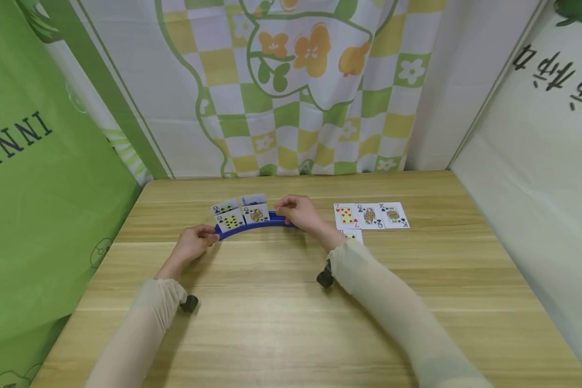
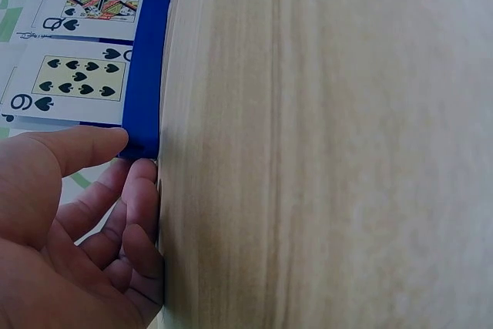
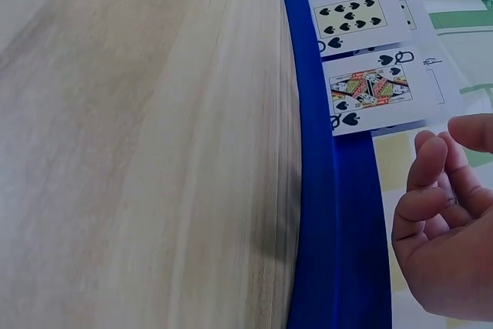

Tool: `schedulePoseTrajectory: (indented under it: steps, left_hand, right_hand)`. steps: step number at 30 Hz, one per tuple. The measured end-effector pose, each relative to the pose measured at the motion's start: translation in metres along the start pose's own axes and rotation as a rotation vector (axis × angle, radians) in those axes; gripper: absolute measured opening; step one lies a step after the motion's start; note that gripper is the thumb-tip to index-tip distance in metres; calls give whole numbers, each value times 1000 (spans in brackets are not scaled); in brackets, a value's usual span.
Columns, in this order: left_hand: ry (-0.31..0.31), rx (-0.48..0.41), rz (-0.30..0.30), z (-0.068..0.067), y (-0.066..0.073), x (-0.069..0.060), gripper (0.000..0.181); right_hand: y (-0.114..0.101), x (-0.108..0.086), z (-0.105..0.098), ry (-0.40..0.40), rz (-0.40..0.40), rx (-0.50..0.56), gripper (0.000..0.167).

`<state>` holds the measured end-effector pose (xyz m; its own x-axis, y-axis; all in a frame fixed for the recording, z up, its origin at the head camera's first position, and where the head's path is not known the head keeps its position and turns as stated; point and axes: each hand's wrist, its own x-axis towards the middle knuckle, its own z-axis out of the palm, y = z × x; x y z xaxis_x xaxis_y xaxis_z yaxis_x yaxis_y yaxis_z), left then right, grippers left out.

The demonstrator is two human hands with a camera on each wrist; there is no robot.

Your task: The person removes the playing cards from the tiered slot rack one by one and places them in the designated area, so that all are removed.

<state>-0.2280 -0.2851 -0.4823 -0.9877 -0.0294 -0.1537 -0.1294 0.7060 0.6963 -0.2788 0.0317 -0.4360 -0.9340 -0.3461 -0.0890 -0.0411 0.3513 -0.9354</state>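
A green curtain [image 1: 43, 178] on the left carries dark capitals that read INNI; the wooden table [image 1: 252, 323] begins beside it. At the left end of the curved blue card holder [image 1: 242, 232], the left hand [image 1: 192, 243] pinches the tip between thumb and fingers. The holder stands toward the table's far side, with a nine of spades [image 2: 79, 81] in front at left and a queen of spades [image 3: 372, 92] next to it; further cards behind them are partly hidden. Behind hangs a checked cloth [image 1: 291, 116] with orange flowers. The right hand [image 1: 298, 212], loosely curled and apparently gripping nothing, hovers at the holder just right of the queen. Beyond it lie face-up cards marked 7 [image 1: 346, 216], Q [image 1: 370, 216] and K [image 1: 393, 215], a fourth card [image 1: 353, 235] partly covered by the sleeve [image 1: 383, 302]. A white curtain [image 1: 538, 161] at far right shows large dark characters.
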Motion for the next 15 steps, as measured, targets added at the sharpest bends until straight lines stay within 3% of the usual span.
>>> schedulePoseTrajectory:
  steps: [8,15]
  left_hand:
    - [0,-4,-9,2,-1,0,39]
    - [5,-4,-3,1,-3,2,38]
  right_hand:
    - [-3,5,8,13,1,-15,25]
    - [-3,10,12,24,-8,4,18]
